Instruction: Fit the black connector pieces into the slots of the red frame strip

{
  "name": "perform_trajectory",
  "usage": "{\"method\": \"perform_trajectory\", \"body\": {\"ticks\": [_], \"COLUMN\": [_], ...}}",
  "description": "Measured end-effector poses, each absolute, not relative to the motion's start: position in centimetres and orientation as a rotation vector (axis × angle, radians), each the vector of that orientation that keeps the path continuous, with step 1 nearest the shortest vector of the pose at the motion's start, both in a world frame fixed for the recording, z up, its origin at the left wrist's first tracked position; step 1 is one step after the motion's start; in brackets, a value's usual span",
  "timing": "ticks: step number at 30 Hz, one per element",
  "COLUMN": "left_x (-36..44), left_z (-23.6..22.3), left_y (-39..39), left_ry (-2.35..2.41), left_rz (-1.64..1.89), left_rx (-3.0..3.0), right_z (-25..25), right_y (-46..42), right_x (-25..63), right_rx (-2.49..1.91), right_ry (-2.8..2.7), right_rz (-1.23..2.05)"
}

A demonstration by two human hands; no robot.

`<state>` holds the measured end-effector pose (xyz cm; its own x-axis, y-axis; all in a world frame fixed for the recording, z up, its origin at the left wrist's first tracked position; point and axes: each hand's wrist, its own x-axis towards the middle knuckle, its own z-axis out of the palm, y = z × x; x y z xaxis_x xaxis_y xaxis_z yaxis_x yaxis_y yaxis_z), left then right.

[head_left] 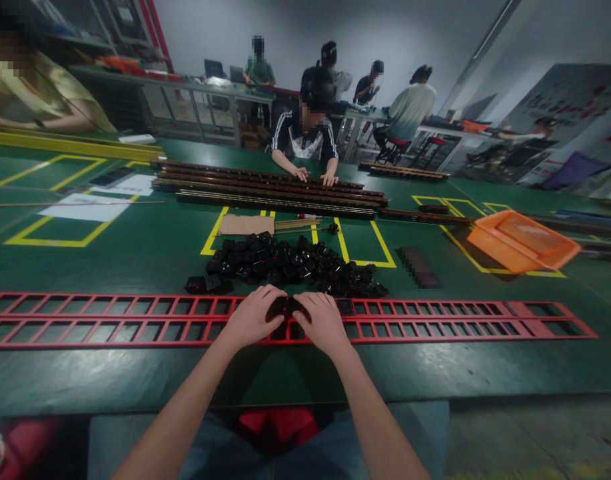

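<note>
A long red frame (528,309) with two rows of rectangular openings lies across the green table in front of me. My left hand (256,315) is over its middle, fingers and thumb curled round a small black block (278,307). Close beside it, my right hand (321,319) grips another black block (297,307), partly hidden by the fingers. Just right of that hand, a black block (345,307) sits in an opening of the upper row. Beyond the frame lies a loose heap of black blocks (285,261).
Behind the heap are a piece of cardboard (246,225), thin rods and dark long bars (275,203). An orange bin (525,241) stands at the right. Across the table a person (305,137) handles the bars; another person (50,93) sits at the left.
</note>
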<state>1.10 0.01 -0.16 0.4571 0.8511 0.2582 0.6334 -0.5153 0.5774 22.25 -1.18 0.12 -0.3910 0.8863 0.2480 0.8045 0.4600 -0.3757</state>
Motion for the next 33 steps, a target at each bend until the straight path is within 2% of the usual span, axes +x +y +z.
{"method": "perform_trajectory", "body": {"ticks": [33], "left_x": [1.0], "left_z": [-0.8], "left_y": [0.2], "left_ry": [1.33], "left_rz": [0.611], "left_rx": [2.429], "right_z": [0.1], "right_y": [-1.2], "right_x": [22.2], "right_rx": [-1.428], "right_ry": [-2.314], "right_rz": [0.267]}}
